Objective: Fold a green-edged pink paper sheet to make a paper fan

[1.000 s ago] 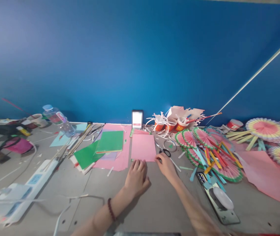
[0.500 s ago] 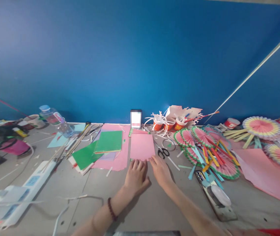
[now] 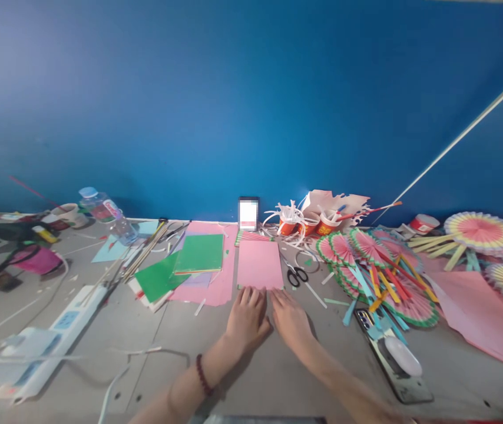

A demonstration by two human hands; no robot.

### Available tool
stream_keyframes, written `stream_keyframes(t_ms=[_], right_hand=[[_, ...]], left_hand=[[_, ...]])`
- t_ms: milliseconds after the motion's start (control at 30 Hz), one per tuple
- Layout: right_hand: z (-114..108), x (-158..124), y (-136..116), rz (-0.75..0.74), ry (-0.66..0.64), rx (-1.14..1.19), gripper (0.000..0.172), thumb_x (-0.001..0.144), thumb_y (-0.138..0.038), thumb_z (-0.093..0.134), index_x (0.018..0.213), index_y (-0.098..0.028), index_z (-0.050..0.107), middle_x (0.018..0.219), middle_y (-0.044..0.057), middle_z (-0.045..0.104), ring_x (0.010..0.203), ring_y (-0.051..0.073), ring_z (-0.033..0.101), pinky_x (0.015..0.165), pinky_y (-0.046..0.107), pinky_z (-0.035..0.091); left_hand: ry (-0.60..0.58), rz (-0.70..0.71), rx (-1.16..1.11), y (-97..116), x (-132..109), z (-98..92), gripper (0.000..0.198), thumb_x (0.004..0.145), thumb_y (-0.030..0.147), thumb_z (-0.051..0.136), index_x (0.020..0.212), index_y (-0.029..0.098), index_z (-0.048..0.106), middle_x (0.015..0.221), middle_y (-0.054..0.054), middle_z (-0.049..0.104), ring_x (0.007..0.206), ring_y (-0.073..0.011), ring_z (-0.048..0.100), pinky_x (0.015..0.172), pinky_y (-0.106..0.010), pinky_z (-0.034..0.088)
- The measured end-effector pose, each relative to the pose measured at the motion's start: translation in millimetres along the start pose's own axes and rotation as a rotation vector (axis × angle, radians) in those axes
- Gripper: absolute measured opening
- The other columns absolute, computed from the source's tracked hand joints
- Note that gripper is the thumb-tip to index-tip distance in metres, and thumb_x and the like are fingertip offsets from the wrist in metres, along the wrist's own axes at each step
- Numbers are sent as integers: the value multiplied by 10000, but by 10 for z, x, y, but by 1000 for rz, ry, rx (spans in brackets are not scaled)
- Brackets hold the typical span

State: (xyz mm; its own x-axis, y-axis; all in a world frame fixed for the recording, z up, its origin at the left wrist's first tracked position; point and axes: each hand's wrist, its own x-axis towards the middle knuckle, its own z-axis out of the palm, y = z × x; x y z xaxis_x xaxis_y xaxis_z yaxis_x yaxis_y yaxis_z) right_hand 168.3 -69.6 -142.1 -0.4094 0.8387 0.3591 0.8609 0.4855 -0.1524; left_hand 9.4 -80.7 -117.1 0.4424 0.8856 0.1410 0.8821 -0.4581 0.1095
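Blue wall (image 3: pixel 251 106) backs a cluttered grey table (image 3: pixel 181 335); pink sheet (image 3: pixel 259 265) central.

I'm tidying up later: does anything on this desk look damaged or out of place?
Behind the red paper cups, the pale pink paper sheet has a jagged edge, as if torn or cut. At right, a glossy white oval object lies on the rectangular smartphone, an odd perch.

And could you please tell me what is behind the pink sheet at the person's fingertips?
Beyond the pink sheet lie pink-and-green pleats, then an upright lit screen before the blue wall. Whatever the sheet covers, or the screen hides, cannot be seen.
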Motion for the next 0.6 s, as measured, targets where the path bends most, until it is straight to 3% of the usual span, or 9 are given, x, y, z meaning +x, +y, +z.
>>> stream_keyframes(t_ms=[133, 367, 600], right_hand=[[-83, -33, 48, 0, -28, 31, 527, 757, -5, 439, 1229, -113, 648, 1214, 137, 694, 1111, 247, 660, 981, 393, 539], [-83, -78, 57, 18, 60, 1, 497, 782, -33, 448, 1228, -118, 650, 1259, 159, 666, 1182, 276, 619, 1009, 444, 522], [-51, -87, 83, 57, 4, -10, 452, 815, -52, 466, 1216, -107, 665, 1262, 158, 665, 1176, 261, 627, 1039, 424, 497]], left_hand=[[16, -5, 4, 15, 5, -19, 624, 823, 294, 486, 1416, 101, 454, 1272, -148, 572, 1235, -325, 446, 1109, -477, 329], [-1, -4, -5, 28, 15, -60, 634, 813, 261, 490, 1415, 69, 448, 1242, -157, 580, 1212, -334, 457, 1107, -481, 327], [12, -6, -60, -18, 11, -67, 586, 817, 233, 520, 1390, 122, 461, 1224, -133, 579, 1182, -316, 474, 1067, -490, 370]])
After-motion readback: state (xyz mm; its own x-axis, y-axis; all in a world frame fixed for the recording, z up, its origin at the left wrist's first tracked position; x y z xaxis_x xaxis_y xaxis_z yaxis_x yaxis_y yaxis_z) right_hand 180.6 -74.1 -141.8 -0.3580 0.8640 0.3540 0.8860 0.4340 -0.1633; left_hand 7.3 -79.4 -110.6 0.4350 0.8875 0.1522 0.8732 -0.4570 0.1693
